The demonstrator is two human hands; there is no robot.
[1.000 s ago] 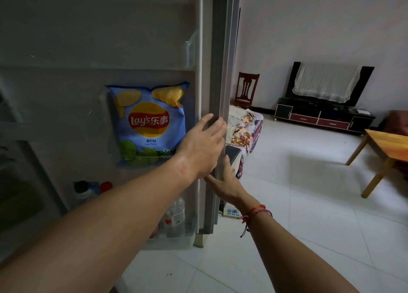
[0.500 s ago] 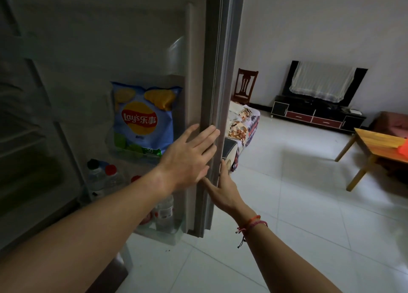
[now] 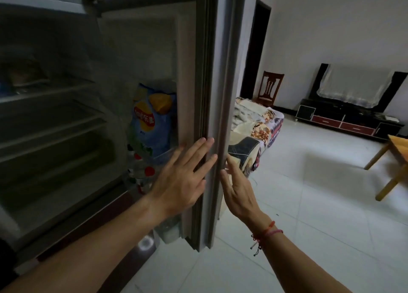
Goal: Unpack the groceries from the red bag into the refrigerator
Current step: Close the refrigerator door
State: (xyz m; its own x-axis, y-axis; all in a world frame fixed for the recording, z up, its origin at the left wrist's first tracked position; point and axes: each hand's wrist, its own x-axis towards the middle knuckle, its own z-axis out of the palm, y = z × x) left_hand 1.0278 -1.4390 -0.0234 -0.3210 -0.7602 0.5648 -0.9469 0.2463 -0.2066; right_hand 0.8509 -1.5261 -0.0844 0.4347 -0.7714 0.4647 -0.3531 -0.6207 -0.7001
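The refrigerator door point(image 3: 220, 76) stands edge-on in front of me, partly swung toward the dark cabinet point(image 3: 55, 127) on the left. My left hand point(image 3: 183, 177) lies flat with straight fingers on the door's inner edge and gasket. My right hand point(image 3: 238, 189) touches the door's outer side, fingers straight. A blue chips bag point(image 3: 152, 124) stands in a door shelf. Below it are bottles with red caps point(image 3: 148, 171). The red bag is not in view.
White shelves point(image 3: 48, 116) cross the refrigerator interior. Behind the door is a seat covered with a patterned blanket point(image 3: 256, 129), a wooden chair point(image 3: 270, 87) and a dark doorway. A TV stand point(image 3: 348, 122) lines the far wall; a wooden table point(image 3: 395, 160) is at right.
The door has swung farther toward the cabinet, so its inside now faces away from me. Both hands stayed on its edge and moved with it. My view turned left.
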